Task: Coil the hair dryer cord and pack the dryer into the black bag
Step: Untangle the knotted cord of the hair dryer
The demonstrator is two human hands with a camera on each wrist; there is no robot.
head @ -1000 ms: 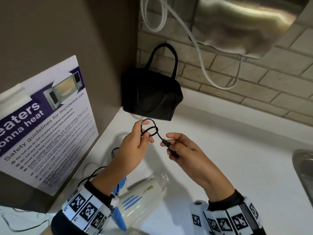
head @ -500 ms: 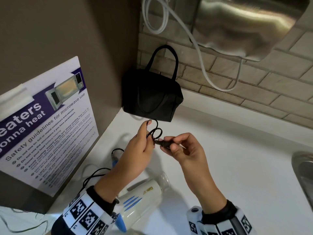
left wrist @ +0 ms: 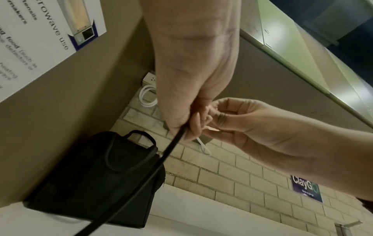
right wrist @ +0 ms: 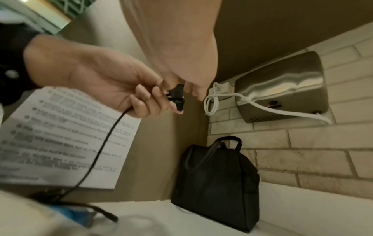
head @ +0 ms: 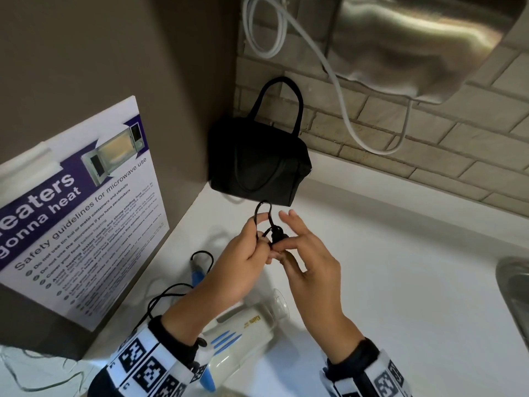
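poster point(head: 74, 213): left of frame, propped against the brown wall; not involved.
hair dryer point(head: 243, 330): lower centre, lying on the white surface point(head: 400, 282) under both forearms; parked there so both hands are free for the cord.
cord point(head: 171, 293): slack runs from the dryer up into the left hand, small loop point(head: 263, 209) sticking out above the fingers.
left hand point(head: 243, 253): centre, fingers curled, gripping the gathered coil; acts as the anchor.
right hand point(head: 309, 253): just right of it, thumb and forefinger pinching the plug point(head: 276, 236), other fingers spread; probably tucking the end in.
black bag point(head: 257, 164): upper centre in the corner, looks closed; dryer not packed yet.
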